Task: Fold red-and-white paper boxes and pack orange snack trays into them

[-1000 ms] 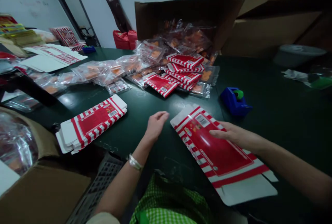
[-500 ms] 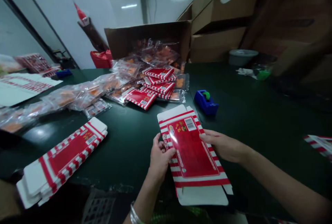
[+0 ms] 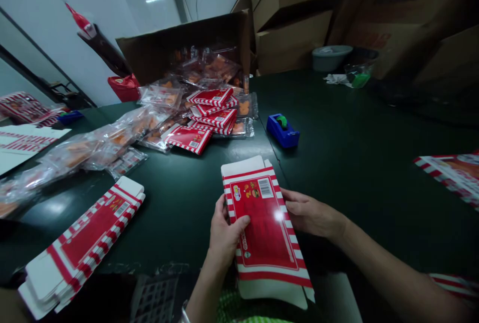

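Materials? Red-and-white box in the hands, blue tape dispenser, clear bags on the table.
The red-and-white box: likely thin, glossy-coated paperboard, going by its folded white flaps and the glare spot by the right hand. Blue tape dispenser: probably smooth moulded plastic, evenly coloured. Clear bags: seemingly thin plastic film, crinkled and shiny.

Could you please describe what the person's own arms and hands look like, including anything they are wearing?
The left hand and right hand are bare, without gloves, and no sleeve shows on either forearm. A silver-coloured metal bangle sits at the left wrist, cut off by the picture's edge. A green-and-white checked garment shows below.
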The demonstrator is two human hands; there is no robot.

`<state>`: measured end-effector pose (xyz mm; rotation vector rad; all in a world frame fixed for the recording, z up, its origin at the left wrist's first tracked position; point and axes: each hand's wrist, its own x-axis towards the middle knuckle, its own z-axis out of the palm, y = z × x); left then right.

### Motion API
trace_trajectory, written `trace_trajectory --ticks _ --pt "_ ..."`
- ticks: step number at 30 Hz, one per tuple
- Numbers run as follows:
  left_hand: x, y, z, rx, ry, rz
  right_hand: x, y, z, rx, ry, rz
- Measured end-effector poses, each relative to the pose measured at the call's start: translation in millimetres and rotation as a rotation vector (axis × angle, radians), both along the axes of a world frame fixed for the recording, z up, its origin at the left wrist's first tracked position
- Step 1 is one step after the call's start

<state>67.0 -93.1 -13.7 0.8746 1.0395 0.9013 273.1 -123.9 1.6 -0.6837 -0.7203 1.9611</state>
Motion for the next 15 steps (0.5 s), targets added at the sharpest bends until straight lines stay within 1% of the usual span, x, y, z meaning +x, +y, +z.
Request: trace_trajectory --ticks 3,6,8,11,14,15 --pt "-2.3 -8.1 0.6 -0.003 -0.036 -0.045 4.4 -3.9 -13.8 0.014 0.053 -0.037" --pt "-4.2 -13.1 4.7 0.005 -0.069 -0.139 -0.6 -5.3 -20.6 -0.042 -0.019 -0.106" --pt "-6.4 -15.8 7.6 0.005 -0.054 -0.161 -4.3 -10.2 -21.6 -0.08 -0.08 -0.138" --pt "-11.1 -19.4 9.0 -0.01 -0.021 -0.169 -5.8 -25.0 -24.8 -0.126 -0.107 -0.128" --pt "-14.5 -18.0 6.9 0.013 -0.008 -0.246 -2.4 -39.4 -33.0 -0.195 -0.087 -0.085" --pt "-14.7 -15.9 5.8 0.02 -0.002 -0.241 -0.9 -42.2 -35.6 -0.212 -0.081 -0.073"
